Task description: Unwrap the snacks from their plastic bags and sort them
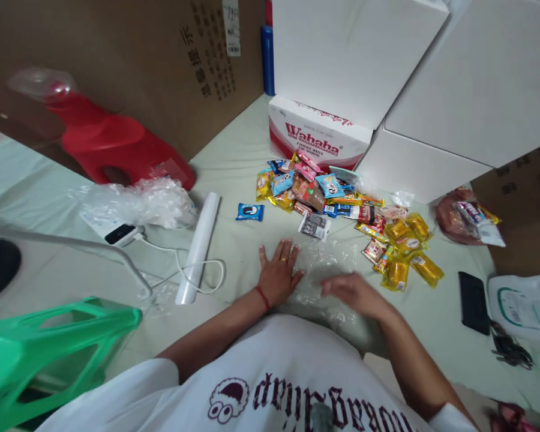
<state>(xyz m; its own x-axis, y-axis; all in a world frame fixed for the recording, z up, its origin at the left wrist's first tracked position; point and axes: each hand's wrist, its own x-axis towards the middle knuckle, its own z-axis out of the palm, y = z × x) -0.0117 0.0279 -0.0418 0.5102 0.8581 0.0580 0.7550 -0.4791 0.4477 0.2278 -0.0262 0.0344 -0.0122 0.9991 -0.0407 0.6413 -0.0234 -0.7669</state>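
Observation:
A clear plastic bag [328,264] lies flat on the pale green sheet in front of me. My left hand [279,273] presses flat on the bag's left edge, fingers spread, a ring on one finger and a red string on the wrist. My right hand [353,291] is blurred and rests on the bag's right part, fingers pointing left. Just beyond the bag lies a heap of small snack packets [324,195], with yellow packets [405,252] to the right and one blue packet [249,212] apart on the left.
A white roll [198,246] and a white cable [198,270] lie left of my hands. Crumpled clear plastic [135,204] and a red stool [117,144] sit farther left, a green stool [49,348] near left. White boxes [355,54] and a Wahaha carton [317,135] stand behind. A black phone [473,302] lies at right.

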